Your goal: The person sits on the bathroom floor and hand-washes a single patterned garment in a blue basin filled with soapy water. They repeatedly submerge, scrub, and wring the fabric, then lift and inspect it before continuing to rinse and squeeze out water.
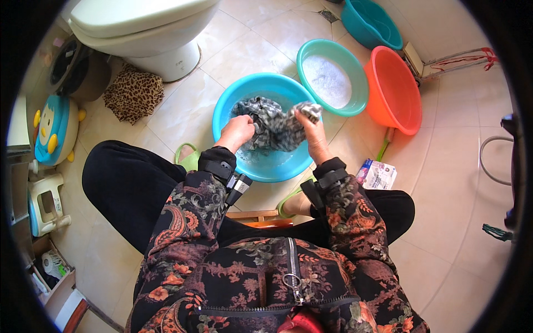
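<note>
A wet grey checked cloth garment is bunched in a blue plastic basin of sudsy water between my feet. My right hand grips one end of the cloth, raised at the basin's right rim. Over the left part of the basin, my left hand is curled with its fingers on the cloth, partly hidden by its own back. The middle of the garment stretches between both hands, just over the water.
A green basin of suds touches the blue one, beside a red basin and a teal basin. A toilet stands at the upper left near a leopard-print cloth. A printed packet lies by my right knee.
</note>
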Demonstrator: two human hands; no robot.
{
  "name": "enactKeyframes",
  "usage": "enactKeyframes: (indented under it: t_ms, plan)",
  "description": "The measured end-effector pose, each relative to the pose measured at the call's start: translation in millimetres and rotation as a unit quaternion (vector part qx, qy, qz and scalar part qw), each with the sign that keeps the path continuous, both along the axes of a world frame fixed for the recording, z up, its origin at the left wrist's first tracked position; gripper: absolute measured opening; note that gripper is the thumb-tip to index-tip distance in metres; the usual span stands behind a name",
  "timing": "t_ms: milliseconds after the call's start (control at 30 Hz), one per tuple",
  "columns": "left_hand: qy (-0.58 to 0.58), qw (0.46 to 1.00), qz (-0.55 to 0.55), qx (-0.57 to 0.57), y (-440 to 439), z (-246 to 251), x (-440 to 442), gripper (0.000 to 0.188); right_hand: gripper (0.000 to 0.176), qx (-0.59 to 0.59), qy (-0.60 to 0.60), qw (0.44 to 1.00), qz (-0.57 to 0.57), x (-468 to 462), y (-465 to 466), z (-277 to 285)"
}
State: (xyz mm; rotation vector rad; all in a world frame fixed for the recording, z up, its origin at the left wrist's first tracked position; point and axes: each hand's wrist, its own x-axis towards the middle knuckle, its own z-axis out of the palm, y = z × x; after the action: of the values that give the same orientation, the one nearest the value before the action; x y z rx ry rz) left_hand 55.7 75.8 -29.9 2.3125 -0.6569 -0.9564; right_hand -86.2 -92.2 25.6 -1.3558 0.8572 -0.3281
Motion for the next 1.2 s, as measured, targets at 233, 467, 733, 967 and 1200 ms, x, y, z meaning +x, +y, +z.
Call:
enactKeyframes:
  t_ms: [233, 467, 733, 967, 1200]
  plan:
    - [0.021, 0.999, -0.012, 0.021, -6, -19, -7, 0.031, 0.072, -0.447, 0.335, 0.799, 0.224, -47, -7, -102]
    - [0.044, 0.998, -0.018, 0.032, 2, -30, -12, 0.031, 0.106, -0.429, 0.438, 0.681, 0.401, -29, 37, -117]
    - [0.057, 0.998, 0.007, 0.035, 5, -43, -13, 0.033, 0.073, -0.521, 0.466, 0.591, 0.403, -29, 41, -149]
    - [0.084, 0.996, 0.022, -0.025, 6, -53, -18, 0.036, 0.063, -0.423, 0.360, 0.728, 0.400, -25, 15, -129]
    - [0.370, 0.926, 0.069, -0.039, -16, -25, -43, 0.078, 0.026, -0.152, 0.125, 0.974, 0.114, -17, -31, -74]
